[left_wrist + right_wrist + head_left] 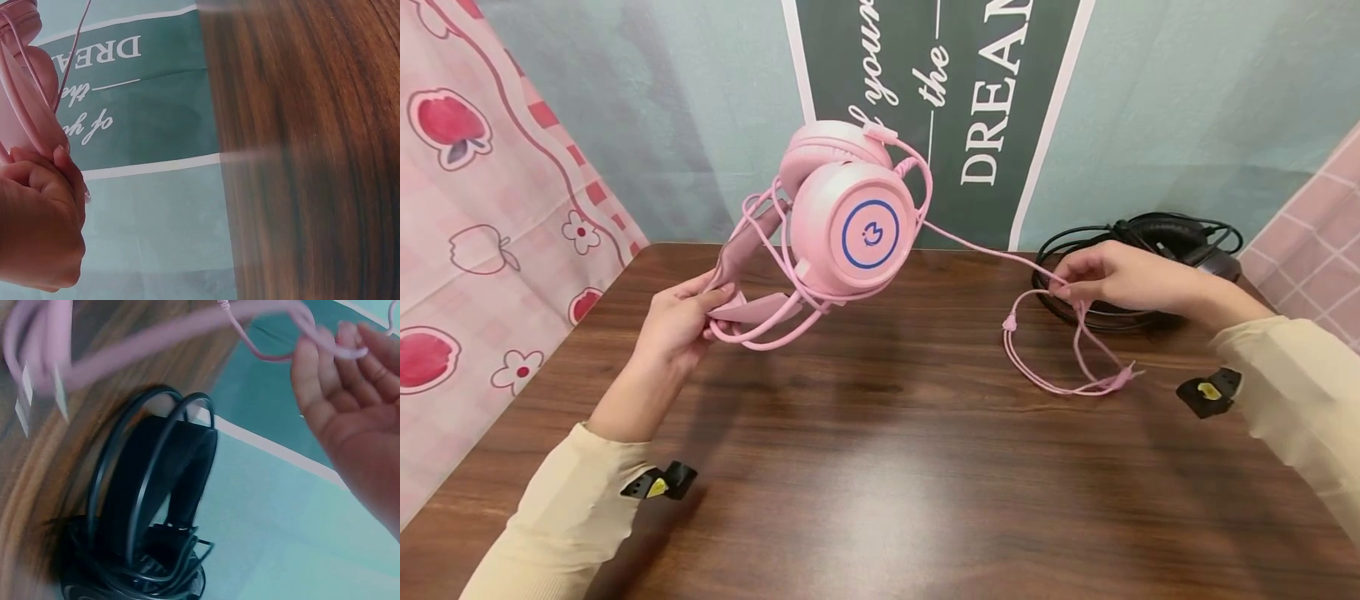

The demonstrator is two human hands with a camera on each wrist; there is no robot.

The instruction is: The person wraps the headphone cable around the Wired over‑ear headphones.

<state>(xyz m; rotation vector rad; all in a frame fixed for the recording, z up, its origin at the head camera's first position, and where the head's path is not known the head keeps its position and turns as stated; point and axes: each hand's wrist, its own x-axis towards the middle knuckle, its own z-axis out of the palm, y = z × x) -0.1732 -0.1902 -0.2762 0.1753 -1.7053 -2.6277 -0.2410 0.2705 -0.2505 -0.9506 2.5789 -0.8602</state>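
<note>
In the head view, pink headphones are held up over the table, ear cups toward the back and a blue ring logo on the near cup. My left hand grips them by the headband, thumb on top. Loops of pink cable wrap round the headband and cup, then stretch right to my right hand, which pinches the cable between thumb and fingers. Below that hand dangles a loop with a splitter and plugs. The right wrist view shows two metal plug tips hanging there.
Black headphones with coiled black cable lie at the table's back right, just behind my right hand. A wooden table spans the front. Behind it hangs a green cloth with lettering, and a pink patterned cloth hangs at the left.
</note>
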